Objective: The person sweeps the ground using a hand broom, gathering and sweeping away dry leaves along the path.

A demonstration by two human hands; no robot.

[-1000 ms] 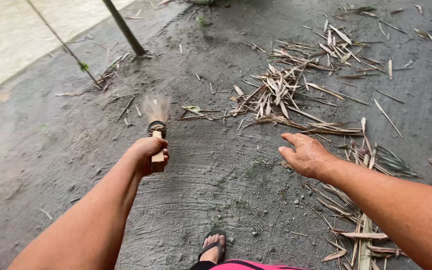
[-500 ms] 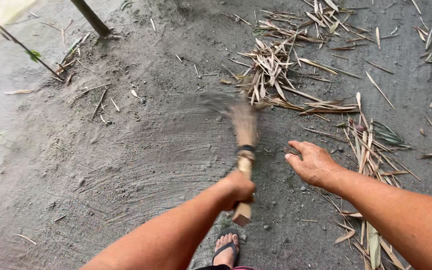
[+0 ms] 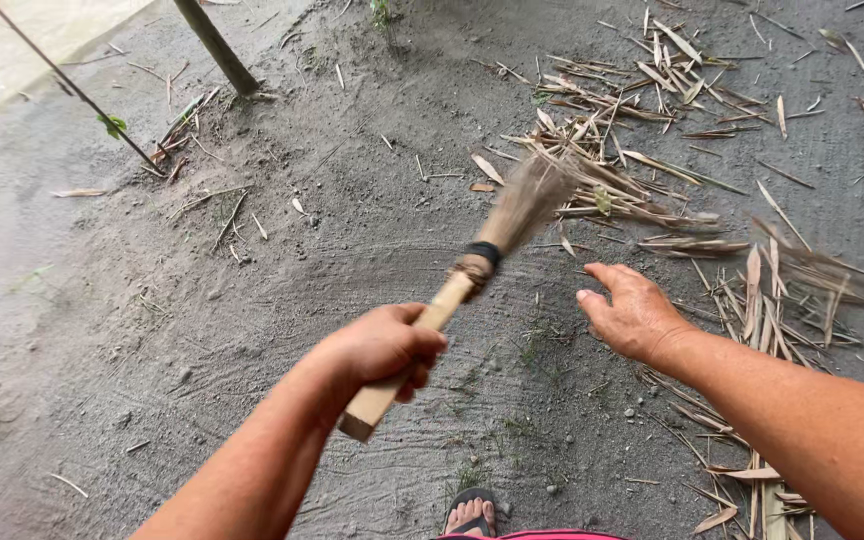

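I see grey sandy ground [image 3: 202, 300] | dry leaf litter [image 3: 652, 170] at 1 o'clock | left hand [image 3: 377, 350] fisted round short broom [image 3: 472, 275], bristles toward 1 | right hand [image 3: 632, 315] spread, empty

Outdoor spot, grey sandy ground [image 3: 202, 330], dry bamboo leaves [image 3: 652, 130] scattered around, thin trunk [image 3: 217, 48] up top, flat daylight.
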